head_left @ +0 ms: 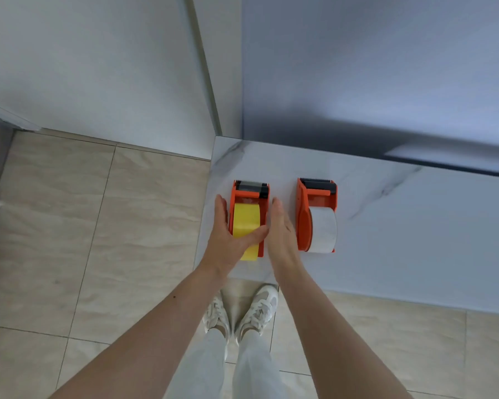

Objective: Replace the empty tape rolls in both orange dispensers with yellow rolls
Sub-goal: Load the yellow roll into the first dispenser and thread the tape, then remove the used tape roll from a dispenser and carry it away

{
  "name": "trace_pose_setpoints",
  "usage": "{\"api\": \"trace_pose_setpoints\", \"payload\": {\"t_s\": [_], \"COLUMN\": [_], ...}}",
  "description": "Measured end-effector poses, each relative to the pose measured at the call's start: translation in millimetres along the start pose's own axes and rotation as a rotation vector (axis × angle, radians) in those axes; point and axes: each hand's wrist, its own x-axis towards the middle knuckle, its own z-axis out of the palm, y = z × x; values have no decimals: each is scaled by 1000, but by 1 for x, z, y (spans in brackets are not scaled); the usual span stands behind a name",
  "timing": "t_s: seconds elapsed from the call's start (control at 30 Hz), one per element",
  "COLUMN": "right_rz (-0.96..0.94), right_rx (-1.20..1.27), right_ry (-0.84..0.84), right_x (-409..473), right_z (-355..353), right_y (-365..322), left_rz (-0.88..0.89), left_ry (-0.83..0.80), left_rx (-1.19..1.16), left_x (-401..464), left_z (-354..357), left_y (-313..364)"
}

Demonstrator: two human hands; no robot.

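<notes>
Two orange tape dispensers stand side by side on a white marbled bench (415, 226), both near its left end and closer to the front edge than to the back, cutter ends toward the back edge.

Left dispenser (249, 194): nearest the left edge of the bench. Holds a yellow roll (246, 220), seated in the body with its lower part showing past the dispenser's near end. Black cutter and roller at the far end.

Right dispenser (317, 197): just to the right of the first, apart from it. Holds a pale, whitish roll (323, 231) in its body. Serrated black cutter at the far end.

Left hand (228, 240): open, fingers extended along the left side of the left dispenser, thumb laid across the yellow roll; touching it, not closed around it.

Right hand (281, 226): open and flat, fingers straight, in the gap between the two dispensers, edge against or just beside the right side of the left dispenser; contact cannot be told. Holds nothing.

Floor: beige tiled floor (69, 226) beyond the left edge and before the front edge of the bench. The person's light trousers (213, 370) and pale shoes (260, 309) show below the front edge.

Backing: white wall (98, 67) at left, grey panel (386, 67) along the back edge of the bench.
</notes>
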Motion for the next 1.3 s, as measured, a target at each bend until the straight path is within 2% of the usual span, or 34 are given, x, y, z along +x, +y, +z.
{"api": "trace_pose_setpoints", "payload": {"t_s": [0.27,0.47,0.9,1.3], "right_rz": [63,133,115,96], "right_rx": [28,81,118,101], "right_ry": [-12,0,-35,-51], "right_x": [15,17,9,11], "right_z": [9,13,16,10], "right_y": [8,10,8,9], "left_rz": [41,33,54,25], "left_ry": [-177,-193,-205,-173], "left_rx": [-128,-119,-39,-88], "left_x": [-1,2,5,4], "left_z": [-1,-1,-11,-9], "left_y": [3,1,3,6]}}
